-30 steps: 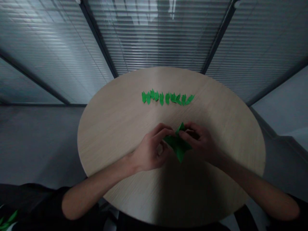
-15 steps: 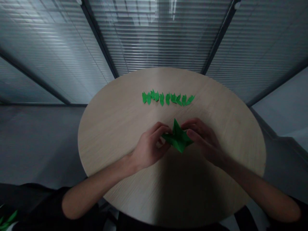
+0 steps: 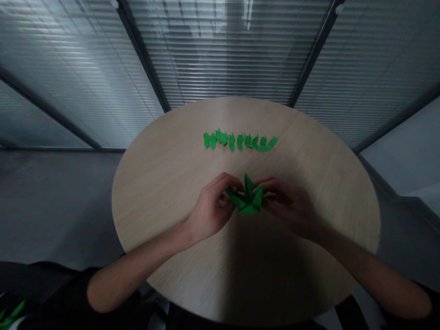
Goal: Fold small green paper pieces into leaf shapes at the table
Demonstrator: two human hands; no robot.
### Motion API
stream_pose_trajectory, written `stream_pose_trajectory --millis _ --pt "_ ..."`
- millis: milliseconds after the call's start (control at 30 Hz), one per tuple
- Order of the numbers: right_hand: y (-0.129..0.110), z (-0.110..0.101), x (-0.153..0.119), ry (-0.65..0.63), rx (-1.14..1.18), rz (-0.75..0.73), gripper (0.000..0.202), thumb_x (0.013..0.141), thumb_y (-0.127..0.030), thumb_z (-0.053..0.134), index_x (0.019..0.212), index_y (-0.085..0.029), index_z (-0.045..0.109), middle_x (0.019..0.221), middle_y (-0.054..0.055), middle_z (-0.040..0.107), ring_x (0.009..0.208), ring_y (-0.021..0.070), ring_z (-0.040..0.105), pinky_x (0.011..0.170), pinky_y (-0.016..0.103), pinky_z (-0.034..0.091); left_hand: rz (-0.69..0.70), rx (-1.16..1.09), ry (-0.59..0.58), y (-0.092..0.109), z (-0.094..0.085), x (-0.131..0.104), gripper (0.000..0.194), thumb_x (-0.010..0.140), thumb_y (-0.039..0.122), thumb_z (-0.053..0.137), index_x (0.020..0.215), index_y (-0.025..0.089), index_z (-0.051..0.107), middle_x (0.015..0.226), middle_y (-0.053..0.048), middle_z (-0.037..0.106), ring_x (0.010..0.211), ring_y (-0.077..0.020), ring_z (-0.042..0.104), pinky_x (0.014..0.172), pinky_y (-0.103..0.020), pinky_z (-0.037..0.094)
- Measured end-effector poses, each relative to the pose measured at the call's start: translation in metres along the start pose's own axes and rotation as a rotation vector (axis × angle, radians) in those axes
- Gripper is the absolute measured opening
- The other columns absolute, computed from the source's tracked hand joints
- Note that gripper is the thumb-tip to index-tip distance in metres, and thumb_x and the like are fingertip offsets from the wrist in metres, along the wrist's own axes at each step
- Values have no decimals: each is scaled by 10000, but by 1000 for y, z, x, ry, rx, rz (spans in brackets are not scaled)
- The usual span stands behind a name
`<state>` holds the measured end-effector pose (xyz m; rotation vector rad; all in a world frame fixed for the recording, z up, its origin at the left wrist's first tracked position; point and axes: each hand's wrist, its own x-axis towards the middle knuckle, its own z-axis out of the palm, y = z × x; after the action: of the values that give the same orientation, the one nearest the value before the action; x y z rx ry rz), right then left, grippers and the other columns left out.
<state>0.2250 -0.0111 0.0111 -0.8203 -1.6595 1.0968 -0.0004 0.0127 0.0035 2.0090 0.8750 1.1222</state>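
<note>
Between my hands, over the table's middle, is a green folded paper shape with several pointed flaps standing up. My left hand pinches its left point between thumb and fingers. On the other side, my right hand has its fingers closed at the paper's right flap and back; part of those fingertips is hidden behind the paper. Farther back, a row of small green folded paper pieces lies across the table, apart from both hands.
The round wooden table stands near a glass partition with closed blinds. Dark framing posts divide the panes. Green leaf-like pieces show at the lower left corner, beside the dark sleeve.
The paper's right side has been folded up and inward, so its right flap now stands upright. My right hand has shifted left with it; my left hand keeps its pinch.
</note>
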Motion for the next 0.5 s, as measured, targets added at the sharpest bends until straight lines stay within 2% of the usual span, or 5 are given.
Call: stream_pose_trajectory --millis 133,200,267,367,500 --pt "-1 3 1 64 -61 -42 46 965 -224 715 980 -245 752 1049 43 749 854 150 761 751 264 664 -48 -160 27 -3 6 -2 467 838 -23 507 1243 208 527 1072 -73 690 829 -147 695 591 -213 592" --pt "-4 3 1 116 -150 -94 57 959 -201 709 964 -245 746 1016 40 753 843 158 759 736 278 669 -56 -276 60 -4 8 -2 408 950 50 469 1314 232 430 1064 -66 666 741 -123 672 561 -207 608" --pt "-7 3 1 158 -269 -172 90 952 -166 699 962 -245 741 986 35 759 820 160 753 718 283 665 -57 -324 102 -4 10 -2 302 1024 111 414 1289 255 390 995 -35 636 690 -111 652 551 -201 616" --pt "-11 4 1 207 -426 -273 138 941 -117 689 969 -244 736 960 31 775 820 165 755 722 282 654 7 -304 132 -1 9 -3 250 1030 100 418 1202 277 386 1006 -28 642 781 -127 683 620 -218 629" --pt "-13 3 1 251 -493 -336 171 924 -85 694 983 -242 729 947 24 789 827 171 768 738 277 653 89 -307 131 1 10 -6 454 946 48 564 1284 290 380 1108 -48 626 842 -132 684 639 -220 616"
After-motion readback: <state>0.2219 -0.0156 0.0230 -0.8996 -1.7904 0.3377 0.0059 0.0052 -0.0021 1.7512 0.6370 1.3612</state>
